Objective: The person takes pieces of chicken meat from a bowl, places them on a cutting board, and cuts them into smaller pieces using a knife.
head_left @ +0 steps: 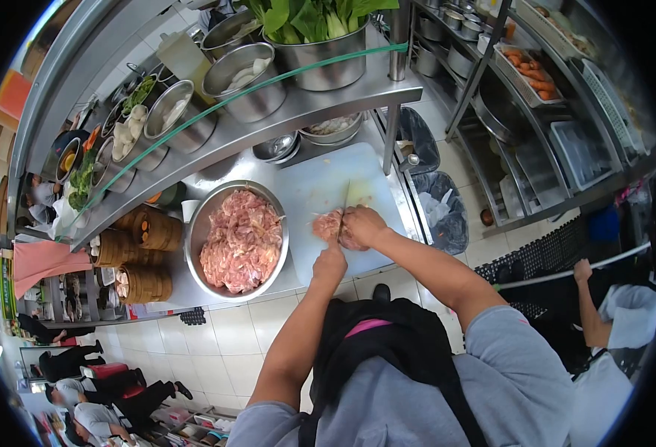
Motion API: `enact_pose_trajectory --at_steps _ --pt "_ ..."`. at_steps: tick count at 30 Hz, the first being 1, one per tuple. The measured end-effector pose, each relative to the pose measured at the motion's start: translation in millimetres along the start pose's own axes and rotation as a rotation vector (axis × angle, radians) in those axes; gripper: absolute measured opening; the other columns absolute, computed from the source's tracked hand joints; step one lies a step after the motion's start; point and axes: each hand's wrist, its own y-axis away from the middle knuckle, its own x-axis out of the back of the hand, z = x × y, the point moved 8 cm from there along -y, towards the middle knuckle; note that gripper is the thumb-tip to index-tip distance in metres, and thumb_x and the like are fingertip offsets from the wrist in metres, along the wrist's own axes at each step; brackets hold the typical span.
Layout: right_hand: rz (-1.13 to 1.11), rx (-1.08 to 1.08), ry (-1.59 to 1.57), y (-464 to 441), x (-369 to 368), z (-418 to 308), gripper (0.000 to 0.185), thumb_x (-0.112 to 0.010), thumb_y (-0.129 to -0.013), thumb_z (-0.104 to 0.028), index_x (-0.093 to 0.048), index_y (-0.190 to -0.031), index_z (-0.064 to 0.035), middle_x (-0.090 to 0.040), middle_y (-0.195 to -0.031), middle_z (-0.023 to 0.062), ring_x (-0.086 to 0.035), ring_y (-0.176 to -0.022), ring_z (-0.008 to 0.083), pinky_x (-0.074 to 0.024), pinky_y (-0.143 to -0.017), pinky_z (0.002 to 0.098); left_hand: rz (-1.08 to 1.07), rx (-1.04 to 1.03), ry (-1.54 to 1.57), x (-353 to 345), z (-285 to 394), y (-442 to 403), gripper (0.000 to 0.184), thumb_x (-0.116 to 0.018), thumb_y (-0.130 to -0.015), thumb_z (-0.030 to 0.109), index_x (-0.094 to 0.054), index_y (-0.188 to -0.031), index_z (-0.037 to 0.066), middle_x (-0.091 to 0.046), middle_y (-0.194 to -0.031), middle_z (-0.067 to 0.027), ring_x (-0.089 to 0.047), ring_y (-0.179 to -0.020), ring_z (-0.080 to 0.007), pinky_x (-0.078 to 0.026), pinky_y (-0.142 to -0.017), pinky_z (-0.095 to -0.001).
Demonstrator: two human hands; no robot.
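Observation:
My left hand [329,264] is wrapped round the handle of a knife [345,201]. Its blade points away from me across a piece of raw meat [326,223], which looks like chicken. On the right side of the blade, my right hand [364,226] holds the meat down with curled fingers; part of the meat is hidden under it. Both hands are over a white cutting board [306,186] with a damp, yellowish patch near the blade. Just left of the board stands a large steel bowl [285,257] heaped with pale pink raw meat pieces.
A steel shelf [268,123] overhangs the counter, bearing pots of vegetables. Bamboo steamers [145,284] stand left of the bowl. Bins with black liners [447,242] are right of the counter. A rack [536,141] stands beyond. Another person's arm [592,305] grips a pole at right.

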Motion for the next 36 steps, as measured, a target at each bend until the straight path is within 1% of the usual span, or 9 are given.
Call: enact_pose_trajectory --at_steps 5,11,14,16,25,30,33,35,36 --pt "-0.016 -0.060 0.005 6 2 11 0.017 -0.069 -0.081 -0.012 -0.075 -0.096 -0.0063 -0.069 -0.110 0.0130 -0.066 -0.106 0.0335 -0.0560 -0.091 0.0422 0.056 -0.042 0.074 -23 -39 74 0.023 -0.049 -0.103 0.016 -0.046 -0.114 -0.003 -0.066 -0.083 -0.0389 -0.068 -0.079 -0.0576 -0.055 -0.072 -0.0645" --pt "0.054 -0.137 -0.099 11 12 18 0.025 -0.072 -0.079 -0.012 -0.072 -0.102 -0.0049 -0.066 -0.112 0.0140 -0.063 -0.110 0.0344 -0.0539 -0.093 0.0439 -0.023 -0.002 0.007 -30 -72 149 0.029 -0.051 -0.105 0.022 -0.047 -0.118 -0.004 -0.067 -0.077 -0.0355 -0.068 -0.074 -0.0554 -0.056 -0.067 -0.0641" --pt "0.111 -0.238 -0.160 20 27 20 0.035 -0.074 -0.079 -0.016 -0.069 -0.110 -0.0024 -0.061 -0.117 0.0164 -0.060 -0.114 0.0365 -0.0503 -0.095 0.0475 -0.016 -0.004 0.024 -25 -74 145 0.022 -0.053 -0.104 0.020 -0.048 -0.111 0.000 -0.066 -0.078 -0.0372 -0.067 -0.075 -0.0562 -0.054 -0.068 -0.0654" --pt "0.150 -0.296 -0.170 20 33 23 0.040 -0.076 -0.078 -0.018 -0.068 -0.114 -0.0024 -0.057 -0.121 0.0171 -0.056 -0.117 0.0375 -0.0474 -0.097 0.0497 0.043 -0.046 -0.095 -10 -61 118 0.027 -0.046 -0.106 0.021 -0.051 -0.119 -0.002 -0.068 -0.079 -0.0340 -0.070 -0.075 -0.0533 -0.057 -0.068 -0.0623" --pt "-0.222 -0.266 0.000 4 26 36 0.047 -0.079 -0.078 -0.039 -0.074 -0.112 -0.0076 -0.050 -0.130 0.0135 -0.045 -0.127 0.0338 -0.0410 -0.103 0.0487 0.197 0.051 -0.032 18 -74 33 0.024 -0.044 -0.105 0.019 -0.049 -0.117 0.000 -0.070 -0.084 -0.0349 -0.070 -0.082 -0.0540 -0.057 -0.076 -0.0620" --pt "-0.132 0.124 -0.115 1 8 34 0.047 -0.083 -0.073 -0.046 -0.078 -0.100 -0.0083 -0.066 -0.115 0.0126 -0.060 -0.115 0.0325 -0.0505 -0.095 0.0430 0.121 0.050 0.008 8 -84 78 0.024 -0.047 -0.106 0.021 -0.049 -0.116 -0.001 -0.068 -0.084 -0.0368 -0.069 -0.080 -0.0556 -0.056 -0.075 -0.0621" --pt "-0.261 0.019 -0.204 0 -2 27 0.044 -0.084 -0.075 -0.043 -0.077 -0.098 -0.0058 -0.074 -0.102 0.0154 -0.069 -0.100 0.0358 -0.0548 -0.088 0.0443 0.181 -0.009 0.065 0 -97 91 0.025 -0.052 -0.105 0.022 -0.051 -0.112 -0.001 -0.069 -0.079 -0.0317 -0.070 -0.072 -0.0498 -0.056 -0.066 -0.0595" --pt "-0.278 0.022 -0.284 -7 10 12 0.045 -0.085 -0.076 -0.043 -0.076 -0.096 -0.0045 -0.075 -0.098 0.0162 -0.071 -0.094 0.0345 -0.0554 -0.085 0.0439 0.100 0.068 0.438 4 -97 101 0.025 -0.053 -0.107 0.023 -0.051 -0.108 -0.001 -0.068 -0.073 -0.0251 -0.071 -0.061 -0.0385 -0.056 -0.054 -0.0489" --pt "-0.293 0.023 -0.365 -11 18 2 0.045 -0.085 -0.077 -0.044 -0.076 -0.095 -0.0031 -0.076 -0.093 0.0169 -0.072 -0.089 0.0332 -0.0560 -0.083 0.0435 0.104 0.071 0.440 4 -99 103 0.025 -0.053 -0.107 0.023 -0.051 -0.108 -0.001 -0.068 -0.073 -0.0251 -0.071 -0.061 -0.0385 -0.056 -0.054 -0.0489"
